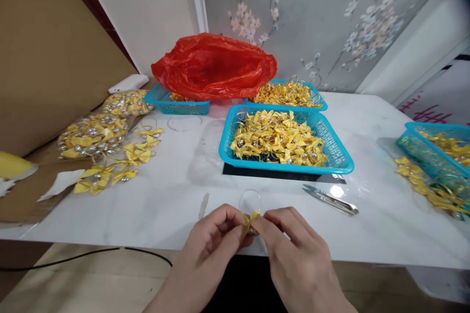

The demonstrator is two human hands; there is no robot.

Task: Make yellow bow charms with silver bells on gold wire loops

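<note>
Close to the table's front edge, both my hands meet around one small yellow ribbon bow (254, 215). My left hand (215, 244) is closed, pinching the bow's left side between thumb and fingers. From the right, my right hand (299, 249) grips the other side with its fingertips. A thin, pale loop of cord (250, 190) stands up behind the bow. Shiny beads show faintly beneath it; my fingers cover most of the rest. Just beyond my hands is a blue plastic basket (286, 168) heaped with similar yellow bows (279, 137). Thread snips (332, 200) lie to the right.
A red plastic bag (216, 71) sits over a blue basket (179, 107) at the back, beside another filled basket (288, 94). Bagged beaded bows (91, 134) and loose bows (137, 152) are on the left. Another basket (436, 154) stands far right. A cardboard box (55, 58) rises at left.
</note>
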